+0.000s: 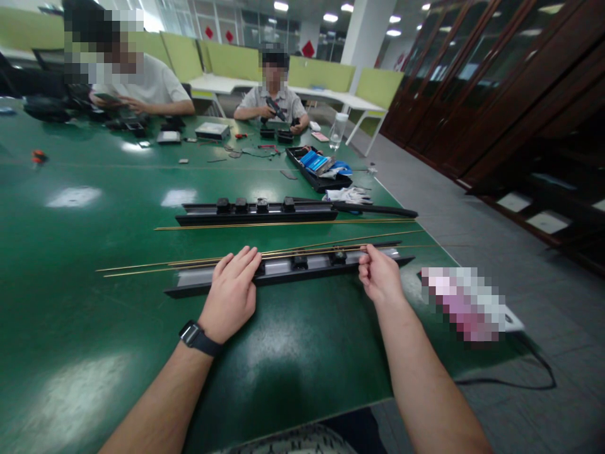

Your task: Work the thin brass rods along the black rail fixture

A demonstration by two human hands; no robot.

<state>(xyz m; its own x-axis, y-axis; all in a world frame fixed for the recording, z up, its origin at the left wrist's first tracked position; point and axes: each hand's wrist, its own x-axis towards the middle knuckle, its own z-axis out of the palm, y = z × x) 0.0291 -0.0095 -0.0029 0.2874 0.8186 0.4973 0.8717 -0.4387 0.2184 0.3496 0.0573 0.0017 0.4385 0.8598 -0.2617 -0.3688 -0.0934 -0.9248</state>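
Here, slim metallic-gold rods (312, 251) under left fingers (240, 263), along a black channel (307, 275).

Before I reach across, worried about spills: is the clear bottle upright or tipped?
Upright: the bottle stands with its pale lid uppermost.

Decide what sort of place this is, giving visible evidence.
Probably an office doubling as a hands-on workshop: pale-green upright desk partitions stand behind a large, glossy green table holding long, black, channel-shaped rails.
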